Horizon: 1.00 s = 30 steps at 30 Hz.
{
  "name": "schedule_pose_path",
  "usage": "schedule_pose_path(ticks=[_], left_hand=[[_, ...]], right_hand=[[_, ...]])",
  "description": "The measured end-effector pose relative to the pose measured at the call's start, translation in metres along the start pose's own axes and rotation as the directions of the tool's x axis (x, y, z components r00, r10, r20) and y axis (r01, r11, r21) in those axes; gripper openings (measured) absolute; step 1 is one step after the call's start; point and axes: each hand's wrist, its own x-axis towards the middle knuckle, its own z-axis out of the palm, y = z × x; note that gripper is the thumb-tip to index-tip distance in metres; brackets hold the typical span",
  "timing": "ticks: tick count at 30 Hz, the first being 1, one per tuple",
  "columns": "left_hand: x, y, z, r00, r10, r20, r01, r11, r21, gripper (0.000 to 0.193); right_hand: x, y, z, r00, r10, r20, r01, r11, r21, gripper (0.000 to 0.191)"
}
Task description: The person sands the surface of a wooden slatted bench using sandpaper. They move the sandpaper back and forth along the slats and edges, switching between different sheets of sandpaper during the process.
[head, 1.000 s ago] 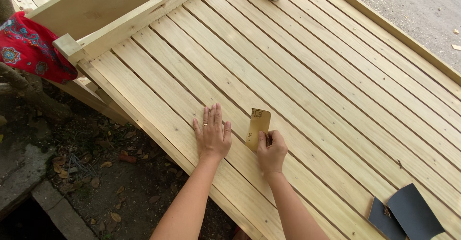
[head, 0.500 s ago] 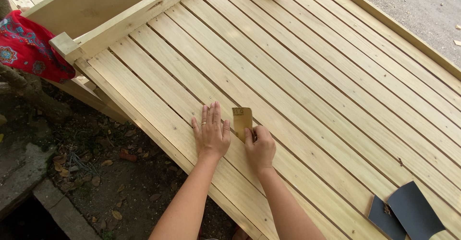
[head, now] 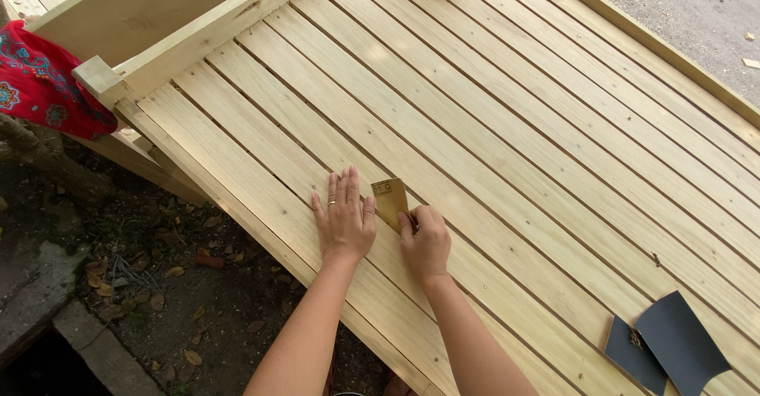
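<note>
A slatted wooden panel [head: 507,127] is seen from above. The left hand [head: 345,220] is laid flat on it. A folded tan sandpaper piece [head: 390,200] is pinched by the right hand [head: 426,241]. Dark sandpaper sheets [head: 669,344] lie at lower right; red patterned cloth [head: 39,83] at upper left.

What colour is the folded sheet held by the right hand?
Tan-brown; the folded sheet, held by the right hand, shows in the head view.

slats [head: 507,127] open ahead | dark sheets [head: 669,344] right | frame rail [head: 214,24] left
</note>
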Motion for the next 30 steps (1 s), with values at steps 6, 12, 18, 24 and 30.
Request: schedule_pose_path(ticks=[6,12,18,24,30], left_hand=[[-0.001,0.001,-0.001,1.0,-0.011,0.004,0.01,1.0,0.016,0.071],[-0.002,0.002,-0.004,1.0,-0.007,0.003,0.007,0.999,-0.031,0.07],[-0.002,0.004,-0.009,1.0,-0.011,-0.006,0.01,1.0,-0.02,0.07],[-0.003,0.006,-0.014,0.999,-0.02,0.03,0.02,1.0,-0.005,0.071],[-0.003,0.01,-0.019,1.0,-0.009,0.029,0.009,1.0,0.012,0.072]], right_hand=[[0.0,0.0,0.0,0.991,-0.053,0.126,0.063,0.995,-0.076,0.026],[0.0,-0.003,-0.001,0.998,0.055,-0.007,-0.056,0.998,-0.029,0.026],[0.001,0.0,-0.001,0.999,-0.035,0.014,0.036,0.997,-0.068,0.023],[-0.004,0.008,-0.002,0.974,-0.161,0.162,0.17,0.985,-0.041,0.021],[0.006,0.039,-0.047,0.847,0.492,-0.201,-0.473,0.871,0.138,0.028]])
